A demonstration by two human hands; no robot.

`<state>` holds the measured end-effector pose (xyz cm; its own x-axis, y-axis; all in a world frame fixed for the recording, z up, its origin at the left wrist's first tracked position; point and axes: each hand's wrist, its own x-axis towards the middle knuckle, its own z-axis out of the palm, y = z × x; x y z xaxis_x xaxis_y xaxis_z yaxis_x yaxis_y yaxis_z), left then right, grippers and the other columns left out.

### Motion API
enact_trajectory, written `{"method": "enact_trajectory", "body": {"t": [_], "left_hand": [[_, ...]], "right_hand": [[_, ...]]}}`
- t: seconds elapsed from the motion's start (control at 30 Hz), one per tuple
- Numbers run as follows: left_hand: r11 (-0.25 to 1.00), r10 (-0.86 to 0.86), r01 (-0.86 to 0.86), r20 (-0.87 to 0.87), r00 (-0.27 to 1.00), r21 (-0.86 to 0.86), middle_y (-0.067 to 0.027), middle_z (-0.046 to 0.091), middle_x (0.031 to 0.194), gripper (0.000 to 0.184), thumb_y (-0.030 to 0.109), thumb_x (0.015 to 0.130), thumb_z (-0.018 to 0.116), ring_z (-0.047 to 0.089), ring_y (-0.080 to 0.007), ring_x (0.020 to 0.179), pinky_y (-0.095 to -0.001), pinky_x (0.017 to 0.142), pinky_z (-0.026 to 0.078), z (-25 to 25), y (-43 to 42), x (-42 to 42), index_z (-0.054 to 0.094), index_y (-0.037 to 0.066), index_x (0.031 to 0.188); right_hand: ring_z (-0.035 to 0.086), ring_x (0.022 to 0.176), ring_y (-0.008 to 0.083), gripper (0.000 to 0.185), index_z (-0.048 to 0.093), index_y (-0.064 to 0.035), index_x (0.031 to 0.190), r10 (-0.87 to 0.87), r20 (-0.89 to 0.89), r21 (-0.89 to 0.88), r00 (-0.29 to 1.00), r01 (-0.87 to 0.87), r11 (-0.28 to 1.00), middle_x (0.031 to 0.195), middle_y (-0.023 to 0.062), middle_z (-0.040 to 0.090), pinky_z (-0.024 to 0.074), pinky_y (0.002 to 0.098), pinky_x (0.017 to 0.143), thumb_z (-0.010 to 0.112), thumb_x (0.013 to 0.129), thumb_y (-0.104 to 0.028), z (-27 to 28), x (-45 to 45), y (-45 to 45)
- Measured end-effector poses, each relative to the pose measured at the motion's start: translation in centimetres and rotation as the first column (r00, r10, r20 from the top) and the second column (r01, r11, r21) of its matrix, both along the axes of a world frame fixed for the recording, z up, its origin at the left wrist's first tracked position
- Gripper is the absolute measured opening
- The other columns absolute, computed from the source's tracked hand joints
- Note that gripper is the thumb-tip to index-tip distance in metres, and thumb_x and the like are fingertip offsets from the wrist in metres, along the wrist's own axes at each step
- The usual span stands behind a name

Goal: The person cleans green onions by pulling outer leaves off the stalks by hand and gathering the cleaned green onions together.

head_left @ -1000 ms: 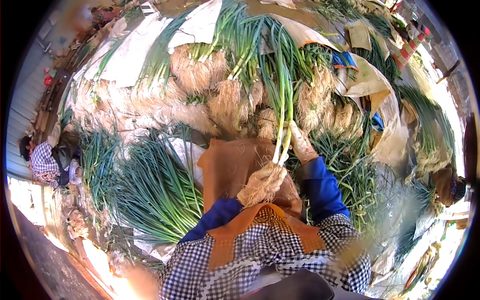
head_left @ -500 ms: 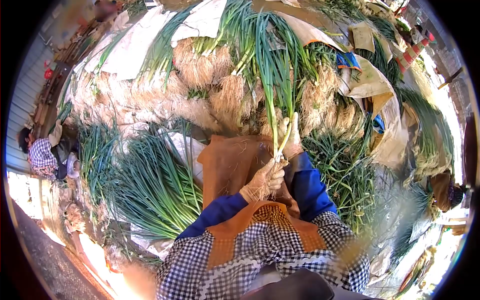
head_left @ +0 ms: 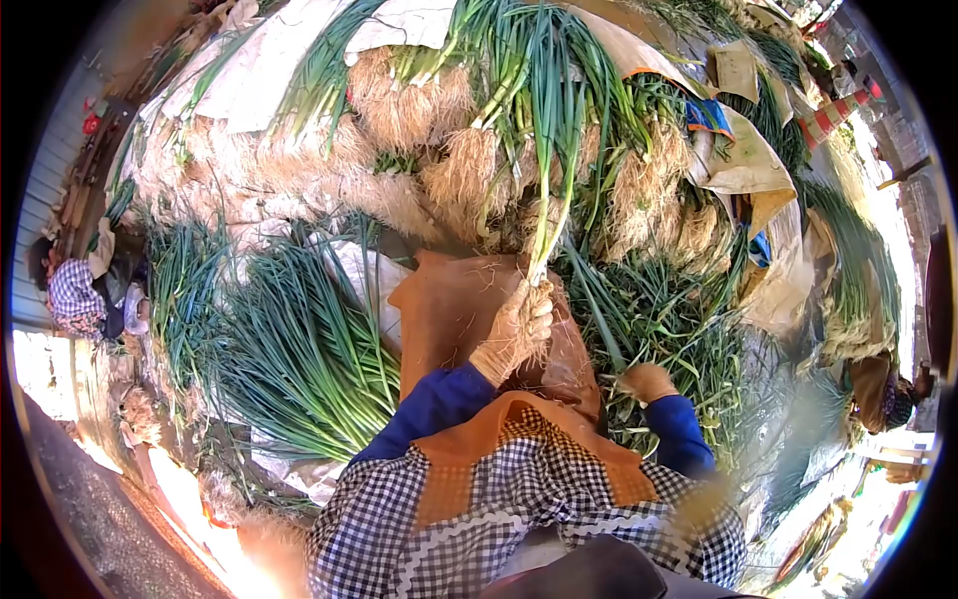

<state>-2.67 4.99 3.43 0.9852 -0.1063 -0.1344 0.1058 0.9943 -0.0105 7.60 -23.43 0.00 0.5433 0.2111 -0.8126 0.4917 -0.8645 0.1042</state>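
Note:
My left hand (head_left: 517,329), in a pale glove, is closed around the root end of a few green onions (head_left: 544,235). Their white stems point away from me, and the long green leaves reach across the pile ahead. Thin roots stick out around the glove. Lower and to the right, my right hand (head_left: 647,381) is closed at the end of a long green onion leaf (head_left: 597,309), which slants up and to the left. That hand is over the loose leaves (head_left: 679,339) and apart from the onions in my left hand. Its fingertips are partly hidden.
Ahead lies a heap of green onions with bushy roots (head_left: 409,105), partly under pale sheets (head_left: 269,65). A bundle of green onions (head_left: 309,349) lies at my left. A brown apron (head_left: 449,309) covers my lap. Another person (head_left: 78,298) sits at far left.
My right hand has left the onion stems and moved down to the right with a leaf. My left hand still holds the onions and has shifted slightly up.

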Motion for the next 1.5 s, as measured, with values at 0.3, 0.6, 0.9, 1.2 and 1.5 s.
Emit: {"method": "enact_trajectory", "body": {"t": [0.3,0.6,0.9,1.2,1.5], "left_hand": [[0.976,-0.070,0.091,-0.108,0.992,0.199,0.0020,0.046,0.072,0.030,0.032,0.094,0.047,0.043,-0.0060,0.054,-0.0183,0.045,0.036,0.7,-1.9,-0.5,0.050,0.007,0.111],[0.865,0.181,-0.031,-0.254,0.950,0.501,-0.0023,0.059,0.092,0.021,0.022,0.092,0.052,0.055,-0.0083,0.073,-0.0185,0.055,0.042,1.2,-1.1,-1.4,0.052,0.010,0.109],[0.775,0.358,-0.203,-0.151,0.921,0.598,-0.0005,0.057,0.093,0.028,0.026,0.094,0.047,0.053,-0.0094,0.081,-0.0210,0.070,0.044,-2.1,-2.1,-0.4,0.053,0.006,0.113],[0.426,0.407,-0.101,-0.091,0.909,0.899,0.0017,0.055,0.094,0.023,0.017,0.094,0.048,0.050,-0.0062,0.083,-0.0195,0.075,0.042,-2.1,-1.8,-0.6,0.053,0.003,0.112],[0.933,0.214,-0.144,-0.189,0.958,0.330,-0.0011,0.059,0.084,0.032,0.027,0.096,0.042,0.052,-0.0079,0.069,-0.0221,0.060,0.044,-0.2,-0.7,-0.2,0.054,0.004,0.114]], "right_hand": [[0.056,0.077,0.0106,0.038,0.053,0.0010,0.115,-0.176,-0.528,0.849,0.831,0.522,-0.080,0.086,0.0041,0.061,0.0462,0.0268,0.070,0.051,0.091,-0.029,7.4,3.2,17.0],[0.047,0.051,0.0099,0.028,0.061,-0.0053,0.089,-0.178,-0.602,0.773,0.778,0.511,-0.377,0.058,-0.0011,0.052,0.0403,0.0234,0.049,0.057,0.087,-0.033,6.3,3.0,21.1],[0.061,0.077,0.0324,0.053,0.061,-0.0054,0.102,-0.437,0.204,0.921,0.876,-0.022,0.388,0.081,0.0175,0.063,0.0470,0.0393,0.072,0.051,0.083,-0.054,4.2,7.6,24.6],[0.062,0.069,0.0342,0.050,0.061,-0.0099,0.101,-0.379,0.391,0.853,0.838,-0.175,0.492,0.073,0.0163,0.064,0.0486,0.0422,0.064,0.047,0.084,-0.055,6.4,6.9,25.2],[0.053,0.054,0.0236,0.030,0.056,-0.0067,0.079,0.118,0.176,0.972,0.977,-0.192,0.139,0.062,0.0127,0.052,0.0416,0.0349,0.048,0.044,0.092,-0.031,8.7,0.1,19.1]]}}
